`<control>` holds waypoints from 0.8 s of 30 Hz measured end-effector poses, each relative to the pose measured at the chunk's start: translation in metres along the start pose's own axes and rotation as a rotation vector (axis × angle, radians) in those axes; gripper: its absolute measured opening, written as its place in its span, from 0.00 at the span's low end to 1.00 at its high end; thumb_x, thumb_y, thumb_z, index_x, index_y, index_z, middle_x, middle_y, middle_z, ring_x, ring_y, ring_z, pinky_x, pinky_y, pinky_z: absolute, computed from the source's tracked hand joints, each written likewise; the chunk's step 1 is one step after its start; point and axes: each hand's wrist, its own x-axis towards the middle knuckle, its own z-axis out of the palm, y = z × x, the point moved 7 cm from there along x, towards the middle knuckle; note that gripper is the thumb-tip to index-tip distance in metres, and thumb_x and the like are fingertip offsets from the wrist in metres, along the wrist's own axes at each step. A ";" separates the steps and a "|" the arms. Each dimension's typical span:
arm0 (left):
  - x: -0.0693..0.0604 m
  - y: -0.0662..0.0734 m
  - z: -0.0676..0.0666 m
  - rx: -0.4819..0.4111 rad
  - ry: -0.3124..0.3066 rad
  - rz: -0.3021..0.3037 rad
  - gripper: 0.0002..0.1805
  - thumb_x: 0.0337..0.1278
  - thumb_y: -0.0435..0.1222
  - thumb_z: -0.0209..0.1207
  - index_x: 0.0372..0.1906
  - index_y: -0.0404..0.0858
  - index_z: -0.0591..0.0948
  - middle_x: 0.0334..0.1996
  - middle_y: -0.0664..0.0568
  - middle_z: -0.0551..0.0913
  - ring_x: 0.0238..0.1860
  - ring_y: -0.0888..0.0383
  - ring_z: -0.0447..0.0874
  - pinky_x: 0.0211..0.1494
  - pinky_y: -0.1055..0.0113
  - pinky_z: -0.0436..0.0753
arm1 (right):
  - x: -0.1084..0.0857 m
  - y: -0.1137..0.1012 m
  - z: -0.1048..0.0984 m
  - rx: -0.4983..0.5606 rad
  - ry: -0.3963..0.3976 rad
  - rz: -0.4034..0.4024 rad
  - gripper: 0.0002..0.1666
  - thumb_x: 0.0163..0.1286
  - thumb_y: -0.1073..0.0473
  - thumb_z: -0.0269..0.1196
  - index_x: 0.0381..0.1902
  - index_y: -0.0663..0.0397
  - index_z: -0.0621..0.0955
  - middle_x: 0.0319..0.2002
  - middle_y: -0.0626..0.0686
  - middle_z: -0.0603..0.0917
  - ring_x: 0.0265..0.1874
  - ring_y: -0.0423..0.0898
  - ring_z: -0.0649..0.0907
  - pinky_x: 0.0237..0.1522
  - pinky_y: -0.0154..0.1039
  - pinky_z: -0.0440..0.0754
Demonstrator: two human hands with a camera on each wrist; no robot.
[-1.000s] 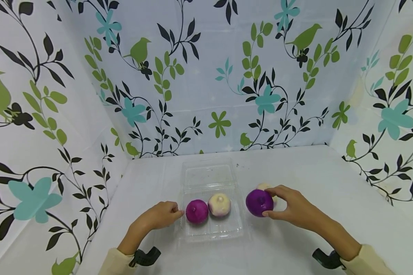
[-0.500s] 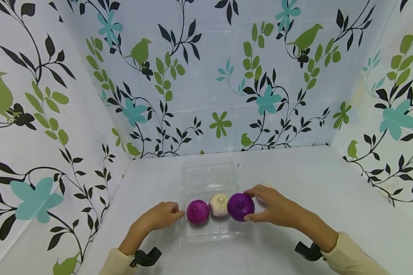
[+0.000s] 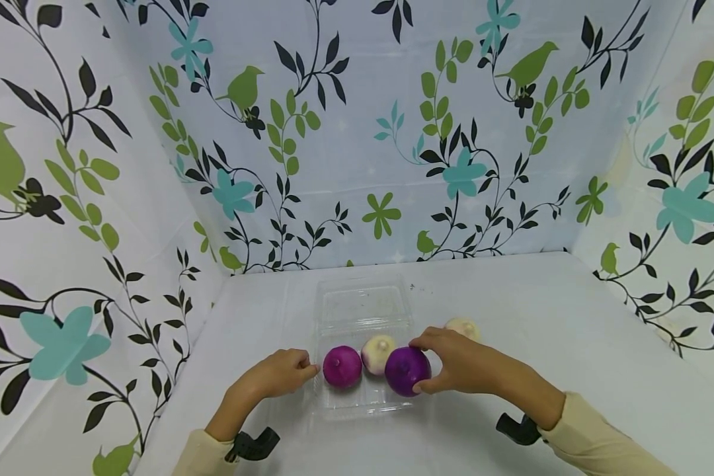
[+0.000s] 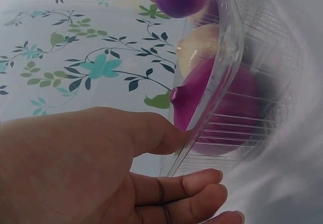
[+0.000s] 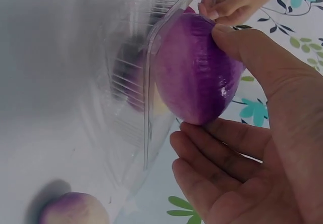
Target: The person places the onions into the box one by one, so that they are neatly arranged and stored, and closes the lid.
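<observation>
Your right hand (image 3: 461, 362) pinches a round, glossy dark purple bulb (image 3: 406, 371) between thumb and fingers, holding it at the right rim of the clear, ribbed plastic container (image 3: 369, 402), while your left hand (image 3: 281, 374) pinches the thin rim opposite, thumb inside and fingers outside. In the container sit a smooth magenta bulb (image 3: 342, 367) with a stubby tip and, beside it, a squat cream bulb (image 3: 376, 352); another pale, purple-tinged bulb (image 5: 75, 210) rests on the white table (image 3: 523, 297) beyond your right hand.
</observation>
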 end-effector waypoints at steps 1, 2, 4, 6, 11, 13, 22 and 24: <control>0.000 0.000 0.000 0.000 0.000 -0.001 0.16 0.74 0.45 0.61 0.31 0.40 0.77 0.23 0.54 0.75 0.26 0.59 0.70 0.30 0.64 0.69 | 0.001 -0.001 0.001 0.002 -0.008 0.001 0.42 0.58 0.39 0.79 0.65 0.54 0.82 0.56 0.46 0.84 0.59 0.51 0.82 0.58 0.52 0.85; 0.000 0.000 0.000 -0.002 0.000 -0.003 0.16 0.74 0.45 0.61 0.31 0.40 0.77 0.23 0.54 0.75 0.26 0.59 0.70 0.30 0.64 0.69 | 0.002 -0.001 0.002 0.002 -0.016 0.004 0.42 0.58 0.39 0.79 0.65 0.54 0.82 0.56 0.46 0.84 0.59 0.51 0.82 0.58 0.52 0.85; 0.000 -0.001 0.000 -0.004 -0.001 -0.007 0.15 0.74 0.44 0.61 0.31 0.40 0.77 0.23 0.54 0.76 0.26 0.59 0.70 0.30 0.63 0.70 | 0.004 -0.001 0.004 0.006 -0.032 0.012 0.43 0.58 0.39 0.80 0.65 0.54 0.82 0.56 0.47 0.84 0.58 0.52 0.83 0.58 0.52 0.85; 0.000 -0.001 0.000 -0.007 -0.002 -0.006 0.15 0.74 0.44 0.61 0.31 0.40 0.77 0.23 0.54 0.76 0.26 0.58 0.71 0.30 0.63 0.70 | 0.006 -0.001 0.006 0.003 -0.043 0.027 0.43 0.57 0.40 0.80 0.65 0.54 0.82 0.56 0.47 0.84 0.58 0.52 0.83 0.57 0.52 0.85; 0.000 0.001 0.000 -0.010 -0.005 0.005 0.15 0.74 0.44 0.60 0.32 0.40 0.77 0.23 0.54 0.76 0.26 0.58 0.72 0.30 0.63 0.71 | 0.010 -0.001 0.010 -0.020 -0.061 0.042 0.43 0.55 0.39 0.81 0.64 0.52 0.83 0.56 0.46 0.84 0.58 0.50 0.83 0.57 0.51 0.85; 0.000 0.001 0.000 -0.008 -0.007 0.006 0.15 0.74 0.44 0.60 0.32 0.40 0.78 0.23 0.54 0.76 0.26 0.58 0.72 0.30 0.63 0.71 | 0.011 -0.003 0.010 -0.030 -0.065 0.036 0.43 0.55 0.39 0.82 0.64 0.53 0.83 0.55 0.47 0.84 0.57 0.50 0.84 0.58 0.51 0.85; 0.001 0.000 -0.001 0.003 -0.004 0.005 0.14 0.74 0.44 0.60 0.32 0.40 0.78 0.24 0.54 0.77 0.26 0.58 0.73 0.30 0.63 0.72 | 0.014 -0.007 0.008 -0.052 -0.089 0.052 0.45 0.55 0.37 0.81 0.65 0.53 0.83 0.58 0.50 0.84 0.61 0.51 0.82 0.62 0.55 0.83; 0.001 0.000 0.000 0.007 -0.003 0.004 0.14 0.74 0.44 0.60 0.32 0.40 0.78 0.24 0.54 0.77 0.26 0.58 0.73 0.30 0.63 0.72 | 0.014 -0.007 0.005 -0.046 -0.084 0.062 0.46 0.55 0.36 0.81 0.66 0.52 0.82 0.59 0.51 0.84 0.62 0.53 0.82 0.62 0.56 0.82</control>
